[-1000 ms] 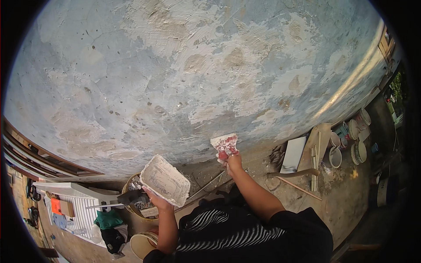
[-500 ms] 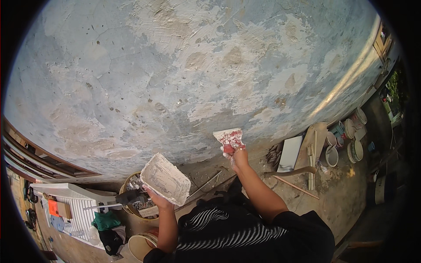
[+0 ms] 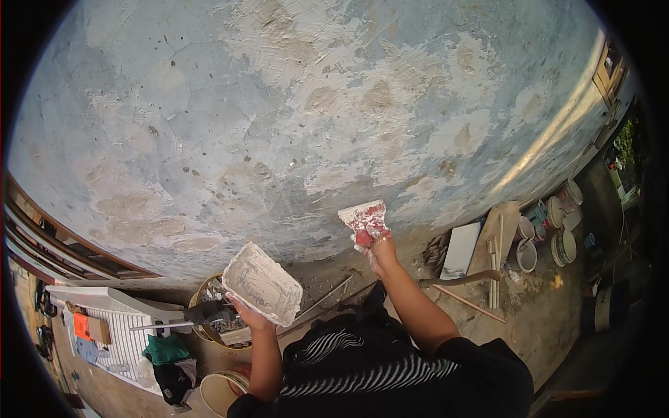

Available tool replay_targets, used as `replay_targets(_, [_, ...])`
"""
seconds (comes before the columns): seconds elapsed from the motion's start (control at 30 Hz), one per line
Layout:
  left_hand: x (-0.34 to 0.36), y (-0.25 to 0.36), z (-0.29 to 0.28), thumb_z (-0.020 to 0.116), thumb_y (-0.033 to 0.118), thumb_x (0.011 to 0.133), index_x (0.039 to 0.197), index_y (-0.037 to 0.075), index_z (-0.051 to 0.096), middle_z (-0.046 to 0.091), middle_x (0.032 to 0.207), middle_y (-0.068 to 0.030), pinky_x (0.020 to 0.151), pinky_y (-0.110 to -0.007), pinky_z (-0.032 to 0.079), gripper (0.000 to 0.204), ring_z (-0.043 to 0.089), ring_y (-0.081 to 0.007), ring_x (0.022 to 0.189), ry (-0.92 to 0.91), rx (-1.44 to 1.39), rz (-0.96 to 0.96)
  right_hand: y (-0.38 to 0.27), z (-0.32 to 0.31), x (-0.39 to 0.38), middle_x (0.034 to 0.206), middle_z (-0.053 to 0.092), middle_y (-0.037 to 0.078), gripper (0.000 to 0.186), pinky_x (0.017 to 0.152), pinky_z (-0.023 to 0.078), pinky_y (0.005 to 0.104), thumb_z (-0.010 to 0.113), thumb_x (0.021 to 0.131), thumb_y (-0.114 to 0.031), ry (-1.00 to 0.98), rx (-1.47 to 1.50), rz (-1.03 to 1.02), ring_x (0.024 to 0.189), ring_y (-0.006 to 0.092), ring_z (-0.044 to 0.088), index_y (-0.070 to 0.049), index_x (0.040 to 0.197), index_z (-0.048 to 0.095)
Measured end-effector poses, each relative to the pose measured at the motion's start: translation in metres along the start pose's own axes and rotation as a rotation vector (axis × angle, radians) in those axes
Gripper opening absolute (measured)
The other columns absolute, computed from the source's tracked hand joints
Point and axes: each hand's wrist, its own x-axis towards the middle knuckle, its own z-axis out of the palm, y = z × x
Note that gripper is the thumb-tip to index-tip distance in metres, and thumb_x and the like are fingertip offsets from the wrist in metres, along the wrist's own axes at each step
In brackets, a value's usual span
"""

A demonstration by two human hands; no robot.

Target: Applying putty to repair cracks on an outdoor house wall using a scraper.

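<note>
My left hand grips the near-left edge of a rectangular tray smeared with whitish filler, its hollow side facing up. In my right hand is a red putty knife, its wide blade coated in white paste and pointing toward the wall. White smears cover the fingers of that hand. Ahead stands a pale blue wall with rough whitish filler patches, pits and brownish bare spots. Whether the blade touches the wall, I cannot tell.
Below the tray sits a round tub of rubble, and a pail stands nearer me. A white slatted piece holding cloths and a box lies at left. Planks, poles and several buckets are at right.
The wall and surroundings have shifted slightly in view as my head turned. Both hands keep nearly the same place, still holding the tray and the putty knife.
</note>
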Motion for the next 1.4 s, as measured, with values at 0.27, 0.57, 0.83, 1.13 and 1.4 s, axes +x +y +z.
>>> replay_targets(0.27, [0.001, -0.001, 0.014, 0.026, 0.059, 0.091, 0.138, 0.013, 0.030, 0.037, 0.138, -0.0098, 0.101, -0.047, 0.034, 0.066, 0.041, -0.0319, 0.122, 0.027, 0.024, -0.031, 0.039, 0.000, 0.047, 0.098, 0.062, 0.010, 0.021, 0.068, 0.055, 0.0388, 0.046, 0.091, -0.013, 0.108, -0.003, 0.084, 0.081, 0.0242, 0.063, -0.007, 0.111, 0.052])
replay_targets(0.57, [0.001, -0.002, -0.005, 0.027, 0.058, 0.091, 0.137, 0.013, 0.031, 0.037, 0.138, -0.0096, 0.100, -0.047, 0.035, 0.065, 0.042, -0.0324, 0.121, -0.008, -0.014, -0.021, 0.037, -0.002, 0.011, 0.101, 0.063, 0.009, 0.022, 0.071, 0.054, 0.0400, 0.047, 0.092, -0.016, -0.021, 0.035, 0.235, 0.082, 0.0241, 0.063, -0.008, 0.113, 0.052])
replay_targets(0.83, [-0.006, -0.002, 0.008, 0.028, 0.057, 0.091, 0.137, 0.013, 0.032, 0.038, 0.138, -0.0094, 0.100, -0.047, 0.035, 0.064, 0.042, -0.0317, 0.121, -0.009, -0.034, -0.033, 0.043, 0.048, 0.022, 0.100, 0.062, 0.008, 0.020, 0.071, 0.054, 0.0384, 0.043, 0.094, -0.017, -0.025, -0.150, 0.106, 0.084, 0.0216, 0.062, -0.007, 0.109, 0.052])
replay_targets(1.13, [-0.008, -0.003, 0.016, 0.027, 0.058, 0.091, 0.138, 0.014, 0.030, 0.036, 0.139, -0.0095, 0.101, -0.048, 0.034, 0.065, 0.040, -0.0321, 0.123, 0.021, -0.021, -0.012, 0.086, 0.001, 0.014, 0.092, 0.063, 0.016, 0.035, 0.075, 0.049, 0.0390, 0.053, 0.079, -0.007, -0.206, -0.888, -0.307, 0.087, 0.0312, 0.061, -0.003, 0.114, 0.049])
replay_targets(1.4, [-0.010, 0.001, 0.003, 0.027, 0.061, 0.089, 0.138, 0.014, 0.030, 0.035, 0.140, -0.0090, 0.101, -0.049, 0.033, 0.068, 0.040, -0.0330, 0.123, 0.025, -0.008, 0.005, 0.057, 0.010, 0.025, 0.098, 0.058, 0.028, 0.030, 0.081, 0.045, 0.0450, 0.054, 0.075, -0.005, 0.307, -1.209, -0.383, 0.096, 0.0438, 0.054, 0.004, 0.103, 0.049])
